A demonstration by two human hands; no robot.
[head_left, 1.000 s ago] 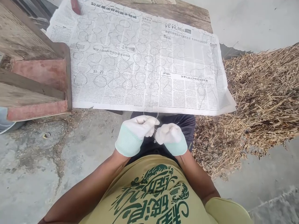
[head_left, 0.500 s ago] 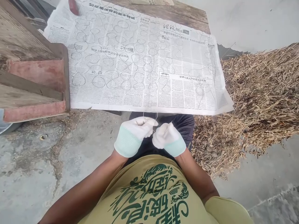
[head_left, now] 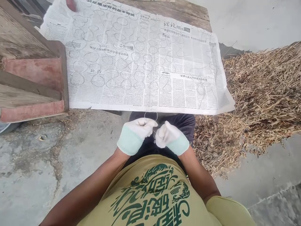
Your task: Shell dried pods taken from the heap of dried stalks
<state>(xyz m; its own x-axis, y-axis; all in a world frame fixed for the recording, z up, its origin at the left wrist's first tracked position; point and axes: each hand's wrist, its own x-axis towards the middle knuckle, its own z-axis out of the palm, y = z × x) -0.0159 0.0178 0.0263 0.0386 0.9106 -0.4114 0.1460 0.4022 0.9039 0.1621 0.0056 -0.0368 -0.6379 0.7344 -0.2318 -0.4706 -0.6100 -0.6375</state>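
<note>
In a white glove with a pale green cuff, my left hand [head_left: 138, 131] pinches a thin wire [head_left: 157, 116] that arches in a loop beyond the fingertips. Close on its right, my right hand [head_left: 170, 136], gloved alike, is closed with thumb and fingers together on a stretch of the same wire that runs between the hands. Both hands are over my dark trousers, just short of the newspaper's [head_left: 113, 102] near edge. Many thin wire rings and curved pieces [head_left: 97, 80] lie spread over the printed sheet. The wire's exact ends are too fine to make out.
The newspaper covers a wooden table [head_left: 197, 15]. A wooden stool or bench on its side [head_left: 33, 75] stands at the left, with a metal basin edge [head_left: 8, 128] below it. Dry straw [head_left: 261, 106] is heaped on the right. A red object [head_left: 71, 4] rests at the top left.
My right hand has turned and shifted slightly to the right, its thumb now more upright. My left hand keeps its pinch on the wire loop. The view has shifted a little.
</note>
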